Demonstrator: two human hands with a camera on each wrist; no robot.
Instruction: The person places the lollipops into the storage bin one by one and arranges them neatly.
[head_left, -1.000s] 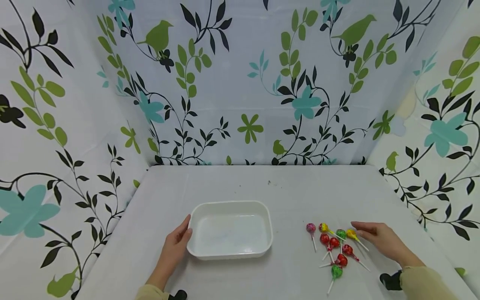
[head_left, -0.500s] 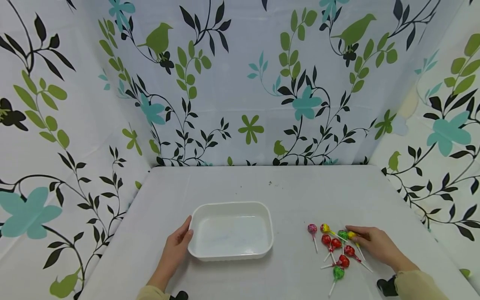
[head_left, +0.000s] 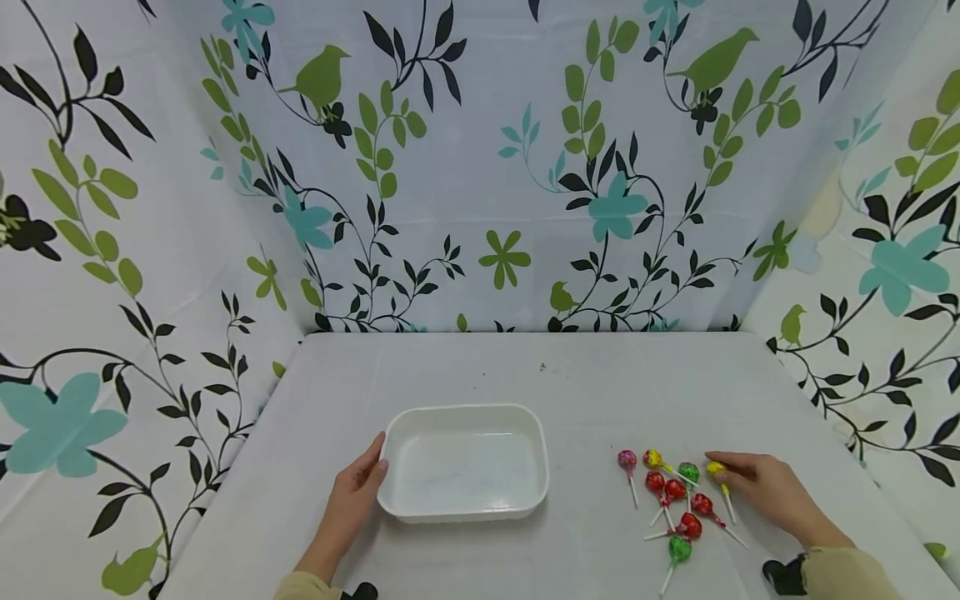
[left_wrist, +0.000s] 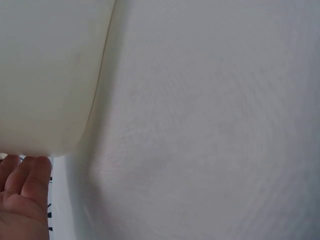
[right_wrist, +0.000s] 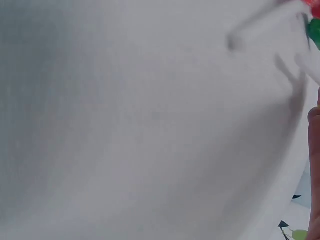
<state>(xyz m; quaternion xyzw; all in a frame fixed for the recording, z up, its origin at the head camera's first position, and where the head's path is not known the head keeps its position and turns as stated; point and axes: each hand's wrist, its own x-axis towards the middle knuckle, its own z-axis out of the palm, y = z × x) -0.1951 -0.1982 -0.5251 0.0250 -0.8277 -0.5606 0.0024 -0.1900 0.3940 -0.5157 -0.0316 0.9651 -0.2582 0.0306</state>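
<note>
In the head view my left hand (head_left: 351,492) holds the left side of a white rectangular tray (head_left: 463,510), thumb at its rim. The left wrist view shows fingers (left_wrist: 36,181) against the tray's outer wall (left_wrist: 47,85). My right hand (head_left: 772,492) pinches a yellow lollipop (head_left: 717,469) by its wrapped head, the stick pointing down. Left of that hand lie a green lollipop (head_left: 688,472), a red lollipop (head_left: 702,503) and several others. In the right wrist view only one finger (right_wrist: 314,165) shows at the right edge; the yellow head is mostly hidden there.
A purple lollipop (head_left: 627,459) lies leftmost in the group, and a green lollipop (head_left: 679,547) lies nearest the front. The white table (head_left: 585,392) is bordered by a printed cloth (head_left: 450,167) at the back and both sides.
My right hand has reached left to the yellow lollipop, taken hold of it and drawn it slightly right, away from the green one. The left hand and tray have stayed in place.
</note>
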